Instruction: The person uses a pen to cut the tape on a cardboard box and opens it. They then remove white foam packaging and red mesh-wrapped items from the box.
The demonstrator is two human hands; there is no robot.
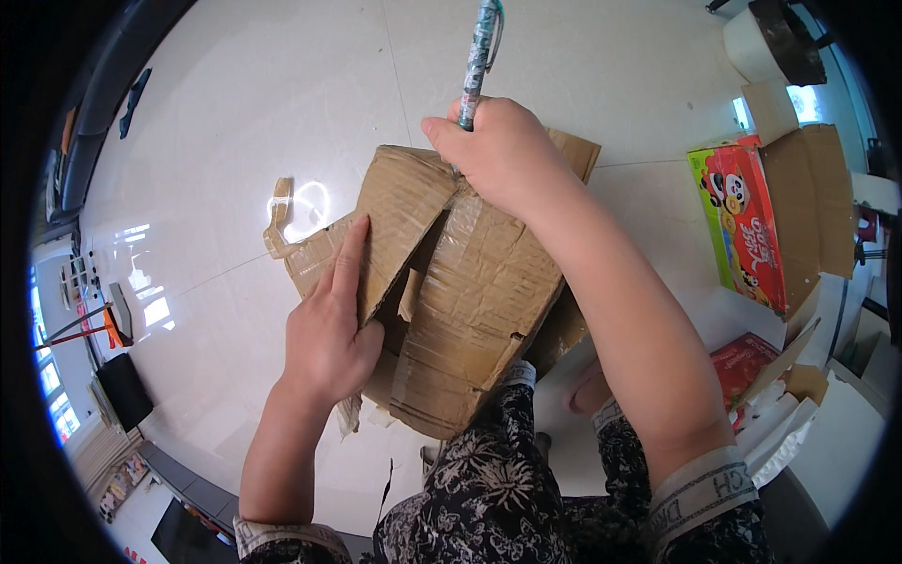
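A worn brown cardboard box (486, 282) with clear tape on its flaps lies before my legs, a dark gap between two of its flaps. My left hand (335, 324) grips the edge of the left flap (402, 204), its index finger stretched along the top and its thumb at the gap. My right hand (497, 144) is closed around a patterned pen (481, 63) that stands upright, clip end up. The pen's lower end is at the box's far edge, where the flaps meet; its tip is hidden. A torn strip of cardboard and tape (280, 215) sticks out at the left.
On the pale tiled floor at the right stands an open red and green printed carton (740, 218). Nearer are a red box (747, 363) and another open carton (807, 384). A white round container (757, 46) stands at the far right, a dark sofa (91, 99) at the far left.
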